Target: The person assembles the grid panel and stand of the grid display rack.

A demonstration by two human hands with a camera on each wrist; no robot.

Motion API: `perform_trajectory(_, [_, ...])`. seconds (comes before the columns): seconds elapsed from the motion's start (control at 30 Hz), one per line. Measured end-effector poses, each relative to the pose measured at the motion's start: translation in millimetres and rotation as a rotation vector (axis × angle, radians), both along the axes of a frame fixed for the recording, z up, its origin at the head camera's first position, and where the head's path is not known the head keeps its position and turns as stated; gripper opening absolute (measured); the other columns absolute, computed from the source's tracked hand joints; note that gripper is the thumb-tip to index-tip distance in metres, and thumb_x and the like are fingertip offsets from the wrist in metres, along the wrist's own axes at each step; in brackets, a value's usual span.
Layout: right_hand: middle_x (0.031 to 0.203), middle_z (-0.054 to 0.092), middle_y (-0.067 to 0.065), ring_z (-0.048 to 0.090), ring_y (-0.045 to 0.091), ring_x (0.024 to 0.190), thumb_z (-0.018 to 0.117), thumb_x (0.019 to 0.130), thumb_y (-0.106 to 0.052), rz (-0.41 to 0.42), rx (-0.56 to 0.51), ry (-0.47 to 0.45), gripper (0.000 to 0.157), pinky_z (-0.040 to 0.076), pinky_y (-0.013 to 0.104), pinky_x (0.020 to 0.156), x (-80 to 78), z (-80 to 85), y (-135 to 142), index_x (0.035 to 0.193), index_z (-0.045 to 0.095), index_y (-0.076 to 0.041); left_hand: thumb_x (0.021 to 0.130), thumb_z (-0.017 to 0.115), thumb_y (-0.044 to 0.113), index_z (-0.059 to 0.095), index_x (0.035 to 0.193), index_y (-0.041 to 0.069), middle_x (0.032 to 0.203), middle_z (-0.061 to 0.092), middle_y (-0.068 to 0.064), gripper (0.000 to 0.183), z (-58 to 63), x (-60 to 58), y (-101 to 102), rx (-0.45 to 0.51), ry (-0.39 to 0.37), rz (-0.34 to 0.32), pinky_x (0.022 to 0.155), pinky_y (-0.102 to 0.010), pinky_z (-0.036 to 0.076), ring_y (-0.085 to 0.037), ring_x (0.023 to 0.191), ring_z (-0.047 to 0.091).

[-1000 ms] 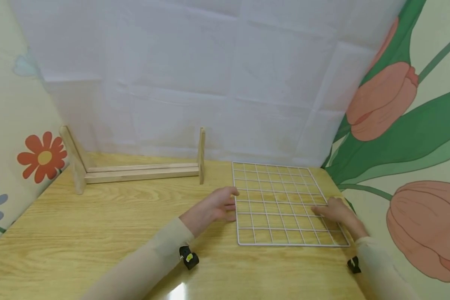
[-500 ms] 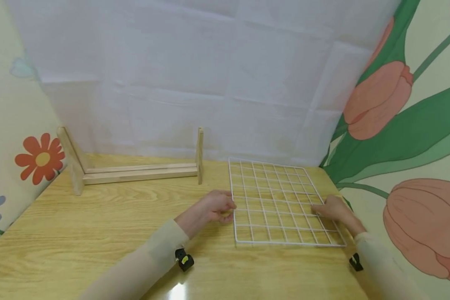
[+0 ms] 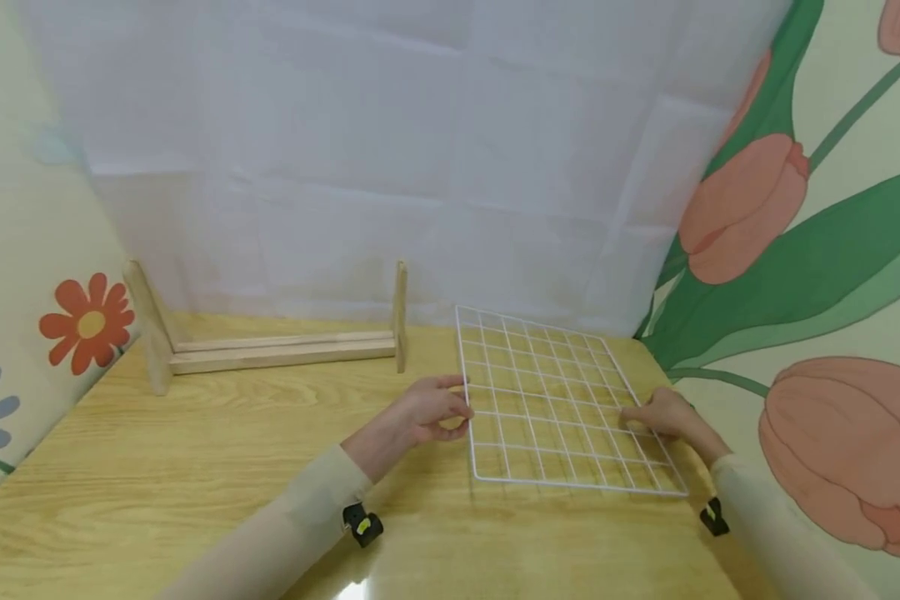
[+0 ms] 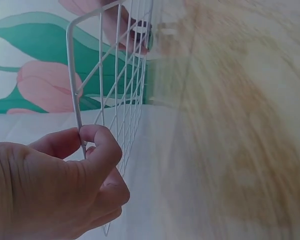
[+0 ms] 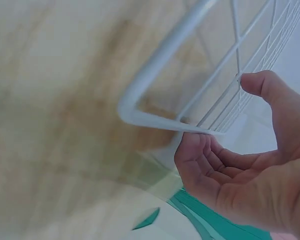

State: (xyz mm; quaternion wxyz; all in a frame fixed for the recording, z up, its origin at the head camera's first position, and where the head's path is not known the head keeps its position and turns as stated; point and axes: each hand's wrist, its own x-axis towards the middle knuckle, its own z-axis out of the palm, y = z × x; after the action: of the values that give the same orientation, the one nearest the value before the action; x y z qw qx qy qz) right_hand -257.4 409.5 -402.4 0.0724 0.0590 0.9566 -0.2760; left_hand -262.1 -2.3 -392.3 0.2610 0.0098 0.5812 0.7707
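Observation:
A white wire grid panel (image 3: 542,396) lies tilted over the right part of the table, its left side raised and its near right corner low over the wood. My left hand (image 3: 429,408) pinches the left edge wire between thumb and index finger; the left wrist view shows this pinch closely, with the other fingers curled below. At the opposite edge, my right hand (image 3: 666,414) holds the panel. In the right wrist view its thumb (image 5: 257,84) reaches over the wires, while the bent fingers (image 5: 195,155) sit under the rim near a rounded corner.
A wooden stand (image 3: 285,357), two uprights joined by a low double rail, stands at the back left of the wood-grain table (image 3: 217,467). White sheeting (image 3: 345,167) hangs behind. A wall with tulip pictures (image 3: 847,450) rises close beside my right hand.
The left hand has gone from open fingers beside the edge to pinching it. The panel's left side has risen off the table, while the right hand keeps its place at the right edge.

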Motion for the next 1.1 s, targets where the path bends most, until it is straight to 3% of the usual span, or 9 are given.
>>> perform_trajectory(0.17, [0.043,0.031,-0.008,0.028,0.008,0.039,0.075,0.090,-0.037,0.027,0.018,0.039,0.058,0.031,0.024,0.041,-2.5,9.7,1.9,0.050,0.037,-0.021,0.086,0.060,-0.018,0.044,0.151,0.002,0.116,0.055,-0.014,0.070,12.2,10.9,-2.0,-0.007,0.073,-0.016,0.073,-0.031,0.053,-0.022,0.092,0.056])
perform_trajectory(0.33, [0.046,0.030,-0.008,0.029,0.008,0.040,0.072,0.090,-0.041,0.034,0.065,0.120,0.056,0.033,0.026,0.042,-3.6,28.0,-2.0,0.052,0.036,-0.020,0.087,0.061,-0.017,0.043,0.153,0.004,0.110,0.053,-0.011,0.072,22.5,16.6,-3.1,-0.016,0.142,0.003,0.071,-0.030,0.053,-0.017,0.084,0.055])
perform_trajectory(0.47, [0.048,0.029,-0.008,0.031,0.010,0.043,0.071,0.090,-0.042,-0.002,0.071,0.190,0.055,0.036,0.029,0.044,-3.8,45.6,-10.3,0.055,0.035,-0.019,0.088,0.060,-0.014,0.042,0.154,0.011,0.119,0.051,-0.016,0.073,31.7,15.8,-5.7,-0.005,0.215,0.028,0.077,-0.035,0.056,-0.022,0.092,0.057])
perform_trajectory(0.63, [0.051,0.026,-0.006,0.026,0.013,0.046,0.069,0.090,-0.042,-0.060,0.059,0.332,0.054,0.033,0.031,0.046,-2.9,64.0,-25.7,0.059,0.033,-0.016,0.100,0.049,-0.004,0.031,0.161,0.026,0.143,0.044,-0.022,0.070,42.7,14.2,-7.9,0.130,0.285,0.037,0.092,-0.049,0.055,-0.038,0.117,0.057])
perform_trajectory(0.77, [0.069,0.047,0.007,0.043,0.022,0.060,0.068,0.091,-0.046,-0.121,0.048,0.427,0.049,0.040,0.035,0.054,-5.1,72.7,-39.6,0.080,0.050,-0.003,0.110,0.038,0.006,0.025,0.162,0.032,0.149,0.045,-0.021,0.060,49.4,14.9,-10.3,0.269,0.322,0.046,0.093,-0.054,0.053,-0.048,0.123,0.056])
perform_trajectory(0.9, [0.105,0.057,0.024,0.056,0.035,0.087,0.067,0.092,-0.048,-0.170,-0.003,0.465,0.063,0.049,0.043,0.070,-6.2,80.3,-51.7,0.116,0.051,0.008,0.111,0.036,0.006,0.027,0.161,0.033,0.143,0.055,-0.018,0.058,55.6,16.3,-15.4,0.334,0.395,0.069,0.093,-0.056,0.052,-0.051,0.121,0.056])
perform_trajectory(1.1, [0.107,0.055,0.022,0.054,0.037,0.091,0.066,0.092,-0.048,-0.191,-0.051,0.560,0.066,0.047,0.046,0.074,-5.9,90.7,-70.9,0.124,0.049,0.008,0.110,0.036,0.003,0.037,0.157,0.036,0.141,0.056,-0.022,0.057,60.9,14.4,-27.9,0.346,0.521,0.133,0.091,-0.059,0.052,-0.053,0.118,0.057])
